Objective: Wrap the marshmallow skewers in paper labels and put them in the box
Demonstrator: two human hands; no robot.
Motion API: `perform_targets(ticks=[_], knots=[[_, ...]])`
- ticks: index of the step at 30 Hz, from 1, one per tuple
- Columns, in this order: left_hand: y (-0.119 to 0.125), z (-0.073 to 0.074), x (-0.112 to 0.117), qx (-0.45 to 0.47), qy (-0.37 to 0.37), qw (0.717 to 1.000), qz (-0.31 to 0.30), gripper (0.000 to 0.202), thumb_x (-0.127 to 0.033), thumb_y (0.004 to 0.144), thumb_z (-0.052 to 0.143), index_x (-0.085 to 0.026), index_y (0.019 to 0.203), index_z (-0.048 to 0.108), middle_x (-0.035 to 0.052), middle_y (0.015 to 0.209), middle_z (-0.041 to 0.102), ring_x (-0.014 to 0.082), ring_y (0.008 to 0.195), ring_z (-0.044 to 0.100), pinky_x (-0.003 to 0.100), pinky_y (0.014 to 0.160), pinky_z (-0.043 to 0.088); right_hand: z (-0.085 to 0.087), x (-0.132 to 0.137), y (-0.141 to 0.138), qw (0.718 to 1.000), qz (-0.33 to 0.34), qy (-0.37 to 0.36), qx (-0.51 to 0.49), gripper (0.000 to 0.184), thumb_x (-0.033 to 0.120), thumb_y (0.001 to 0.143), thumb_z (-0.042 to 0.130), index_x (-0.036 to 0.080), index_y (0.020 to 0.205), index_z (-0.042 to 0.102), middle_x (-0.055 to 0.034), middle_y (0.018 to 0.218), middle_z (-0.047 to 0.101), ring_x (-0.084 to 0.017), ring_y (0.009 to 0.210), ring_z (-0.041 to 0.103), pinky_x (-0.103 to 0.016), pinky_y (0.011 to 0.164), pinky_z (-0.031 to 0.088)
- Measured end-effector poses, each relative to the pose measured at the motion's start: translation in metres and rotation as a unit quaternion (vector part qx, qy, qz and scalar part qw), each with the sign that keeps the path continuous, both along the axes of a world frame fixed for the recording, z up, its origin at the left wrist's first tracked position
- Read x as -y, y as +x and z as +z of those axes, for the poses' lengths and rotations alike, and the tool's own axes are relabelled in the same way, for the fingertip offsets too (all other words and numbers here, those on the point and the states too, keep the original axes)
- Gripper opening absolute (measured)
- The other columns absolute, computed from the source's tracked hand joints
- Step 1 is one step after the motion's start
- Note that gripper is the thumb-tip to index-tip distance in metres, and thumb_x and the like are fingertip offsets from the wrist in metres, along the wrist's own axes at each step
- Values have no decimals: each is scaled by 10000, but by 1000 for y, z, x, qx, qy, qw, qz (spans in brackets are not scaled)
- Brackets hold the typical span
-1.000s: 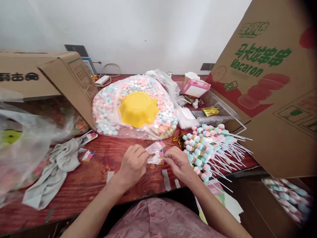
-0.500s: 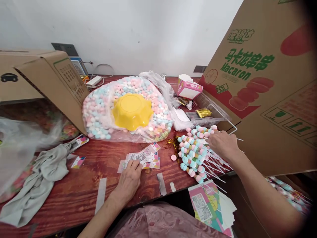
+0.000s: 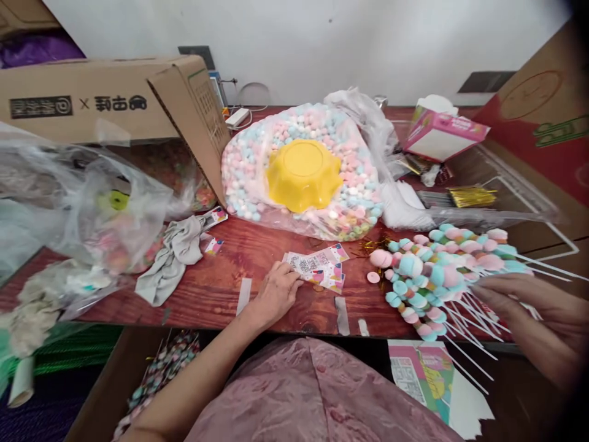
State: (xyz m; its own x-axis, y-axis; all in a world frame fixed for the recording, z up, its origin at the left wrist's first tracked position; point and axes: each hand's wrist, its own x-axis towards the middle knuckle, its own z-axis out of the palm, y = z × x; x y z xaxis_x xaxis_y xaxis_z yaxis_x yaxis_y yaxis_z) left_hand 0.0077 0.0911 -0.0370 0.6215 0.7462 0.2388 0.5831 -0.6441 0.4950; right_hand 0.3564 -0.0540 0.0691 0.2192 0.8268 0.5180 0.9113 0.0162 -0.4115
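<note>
Pink and blue skewer point(image 3: 409, 265) pinched by its stick in the right hand point(image 3: 529, 307), to the right of the yellow bowl point(image 3: 304, 175) and nearer the wearer.
Its soft balls pass over a pile of similar skewers point(image 3: 418, 307); the right fingers look pressed together on the white stick, though blur softens the grip. Directly nearer than the bowl, fanned printed cards point(image 3: 317, 268) lie under the fingertips of the left hand point(image 3: 278, 288); its fingers sit close together, and I cannot tell whether they pinch a card. A second ago both hands were at the cards; now the right has a skewer, so the work spans both. Around the bowl spreads a bag of pastel balls point(image 3: 248, 166); leftward on the red tabletop point(image 3: 304, 322) lies a grey cloth point(image 3: 177, 252).
</note>
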Motion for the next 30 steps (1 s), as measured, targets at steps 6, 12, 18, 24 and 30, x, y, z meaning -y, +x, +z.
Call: perform_targets(ticks=[6,12,18,24,30], knots=[[-2,0,-9,68,-73,994,36,161,-115,841,619,-145,698,687,28,727,629,151,755,547,301,760,421,-30,-17,-53,984,119,-19,-131,81,258,828,676,334,841,701,-54,817,702,-241,759,669,-391,708,540],[-3,9,-20,123,-212,966,83,115,-187,760,711,-146,653,702,-14,671,612,109,642,540,246,642,398,-40,-26,-62,986,134,-5,-104,84,227,824,669,311,820,677,-38,782,687,-253,754,662,-417,732,527],[0,9,-19,109,-199,973,34,76,-153,776,703,-144,706,732,16,726,667,131,696,583,254,665,419,-47,-33,-65,981,190,-2,40,68,218,885,608,254,906,661,-36,880,707,-211,825,649,-382,759,473],[0,3,-16,107,-33,991,-76,114,-163,865,634,-178,828,741,52,830,686,169,849,598,299,778,468,-47,-41,-63,976,183,-20,114,125,247,921,555,229,919,678,-44,919,715,-205,846,643,-367,748,433],[-4,6,-14,86,62,986,-129,194,-226,924,560,-166,827,717,65,840,656,180,880,566,325,818,465,-49,-44,-78,968,238,-38,65,150,203,920,535,219,856,669,-37,864,708,-179,804,635,-343,734,451]])
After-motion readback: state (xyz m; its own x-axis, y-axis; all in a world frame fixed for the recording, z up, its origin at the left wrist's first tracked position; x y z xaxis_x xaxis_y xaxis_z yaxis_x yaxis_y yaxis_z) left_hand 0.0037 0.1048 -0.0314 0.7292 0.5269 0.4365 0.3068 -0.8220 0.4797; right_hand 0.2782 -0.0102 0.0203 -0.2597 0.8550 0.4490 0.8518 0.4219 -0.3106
